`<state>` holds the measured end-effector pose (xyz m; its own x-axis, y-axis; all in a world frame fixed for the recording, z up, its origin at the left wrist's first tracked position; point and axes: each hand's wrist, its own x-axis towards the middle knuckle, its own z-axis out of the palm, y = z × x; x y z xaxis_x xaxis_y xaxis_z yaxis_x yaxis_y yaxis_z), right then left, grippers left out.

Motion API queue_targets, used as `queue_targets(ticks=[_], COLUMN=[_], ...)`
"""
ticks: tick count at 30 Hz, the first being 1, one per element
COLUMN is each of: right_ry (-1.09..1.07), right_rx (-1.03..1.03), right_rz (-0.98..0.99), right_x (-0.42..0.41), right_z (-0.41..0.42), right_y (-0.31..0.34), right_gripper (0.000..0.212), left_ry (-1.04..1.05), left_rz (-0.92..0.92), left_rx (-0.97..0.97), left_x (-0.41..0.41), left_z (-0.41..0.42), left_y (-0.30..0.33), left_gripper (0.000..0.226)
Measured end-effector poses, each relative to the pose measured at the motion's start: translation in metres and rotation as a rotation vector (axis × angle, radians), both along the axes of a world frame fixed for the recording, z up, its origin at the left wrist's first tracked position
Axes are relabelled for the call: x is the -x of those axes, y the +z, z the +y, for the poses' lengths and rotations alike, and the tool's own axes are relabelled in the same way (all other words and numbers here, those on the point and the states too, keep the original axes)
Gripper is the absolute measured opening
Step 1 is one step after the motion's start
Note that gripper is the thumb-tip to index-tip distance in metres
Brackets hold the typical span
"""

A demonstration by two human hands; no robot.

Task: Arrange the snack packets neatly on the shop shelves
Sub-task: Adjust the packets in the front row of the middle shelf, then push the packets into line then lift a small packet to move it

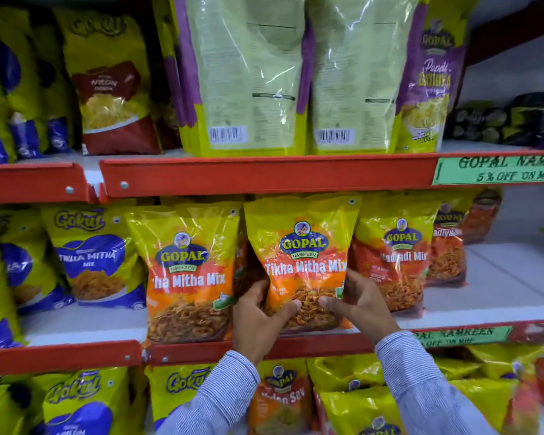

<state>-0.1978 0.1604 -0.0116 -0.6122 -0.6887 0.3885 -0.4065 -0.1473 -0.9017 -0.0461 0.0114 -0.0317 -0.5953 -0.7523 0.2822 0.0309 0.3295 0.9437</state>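
A yellow and orange Gopal Tikha Mitha Mix packet (302, 246) stands upright on the middle shelf (490, 284). My left hand (258, 318) grips its lower left edge and my right hand (358, 302) grips its lower right edge, thumbs pressed on the front. A matching Tikha Mitha Mix packet (189, 271) stands just to its left, touching it. A Nadiyadi Mix packet (396, 252) stands just to its right, partly behind my right hand.
Blue and yellow Gokul packets (95, 255) fill the left of the middle shelf. Two packets (252, 76) on the upper shelf show their backs. Red shelf rails (264, 174) run across. More packets (352, 394) crowd the lower shelf. Bare white shelf lies at the right.
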Motion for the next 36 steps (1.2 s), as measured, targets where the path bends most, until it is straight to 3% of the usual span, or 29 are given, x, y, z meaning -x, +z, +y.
queue_targets(ticks=[4, 8, 10, 12, 14, 18, 22, 30, 34, 36], right_ry=[-0.006, -0.104, -0.349, -0.597, -0.698, -0.732, -0.686, -0.691, -0.655, -0.560], right_rx=[-0.040, 0.012, 0.122, 0.218, 0.222, 0.061, 0.067, 0.082, 0.137, -0.006], right_rz=[-0.039, -0.010, 0.126, 0.400, 0.622, 0.816, 0.751, 0.756, 0.986, 1.130], right_x=[0.011, 0.004, 0.000, 0.000, 0.003, 0.028, 0.043, 0.049, 0.030, 0.021], right_z=[-0.002, -0.001, 0.001, 0.001, -0.006, -0.024, -0.023, -0.027, -0.017, -0.011], right_y=[-0.019, -0.014, -0.001, 0.023, 0.050, 0.078, 0.097, 0.100, 0.075, 0.055], right_gripper=[0.049, 0.075, 0.065, 0.041, 0.031, 0.034, 0.028, 0.023, 0.037, 0.050], left_ry=[0.007, 0.145, 0.245, 0.318, 0.386, 0.454, 0.445, 0.477, 0.485, 0.382], left_rz=[-0.084, -0.134, -0.065, 0.051, 0.109, -0.107, -0.322, -0.333, -0.210, -0.272], left_rx=[0.038, 0.267, 0.456, 0.719, 0.915, 1.090, 1.082, 1.155, 1.337, 1.372], left_x=[0.002, -0.005, -0.009, -0.005, 0.006, 0.028, 0.031, 0.035, 0.025, 0.016], left_z=[-0.002, 0.010, 0.017, 0.018, 0.012, -0.011, -0.018, -0.025, -0.016, -0.007], left_y=[-0.008, 0.009, 0.031, 0.053, 0.075, 0.109, 0.129, 0.136, 0.098, 0.067], left_gripper=[0.056, 0.086, 0.084, 0.065, 0.047, 0.041, 0.050, 0.049, 0.045, 0.051])
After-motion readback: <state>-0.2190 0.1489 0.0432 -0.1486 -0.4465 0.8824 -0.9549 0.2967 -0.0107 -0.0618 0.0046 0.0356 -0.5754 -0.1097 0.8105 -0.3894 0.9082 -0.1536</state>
